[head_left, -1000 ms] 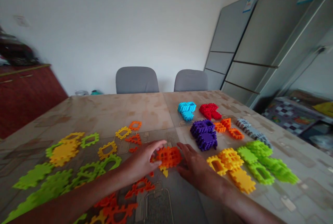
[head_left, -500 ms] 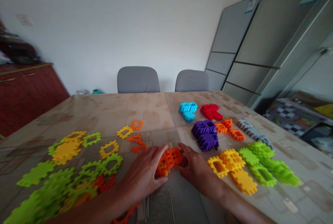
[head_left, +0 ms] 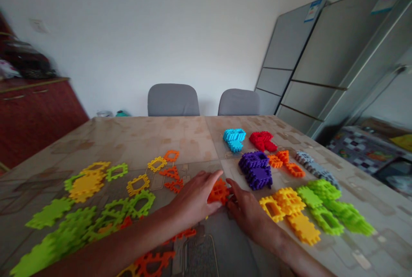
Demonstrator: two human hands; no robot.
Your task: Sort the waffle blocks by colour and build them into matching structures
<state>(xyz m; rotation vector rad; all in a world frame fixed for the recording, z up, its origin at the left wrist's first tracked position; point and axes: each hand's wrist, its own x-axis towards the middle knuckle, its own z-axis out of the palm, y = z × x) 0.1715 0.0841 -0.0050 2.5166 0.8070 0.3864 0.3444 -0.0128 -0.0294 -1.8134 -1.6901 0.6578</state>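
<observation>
Between my hands is an orange toothed building tile with a window grid, perhaps several stacked together. My left hand is closed round its left side, thumb toward me. At the right edge, the curled fingers of my right hand touch the same tile. My left fingers hide part of it. Orange triangular pieces lie just beyond my left hand, and orange-red tiles rest below my left forearm. To the right of my right hand sit yellow tiles.
Loose green tiles and yellow tiles spread over the left of the table. Purple, cyan, red, grey and green piles stand on the right. Two grey chairs are at the far edge.
Both hands have shifted slightly right with the orange tile, and my left hand now covers more of it. Orange-red tiles below my left forearm show more. The camera view has moved slightly.
</observation>
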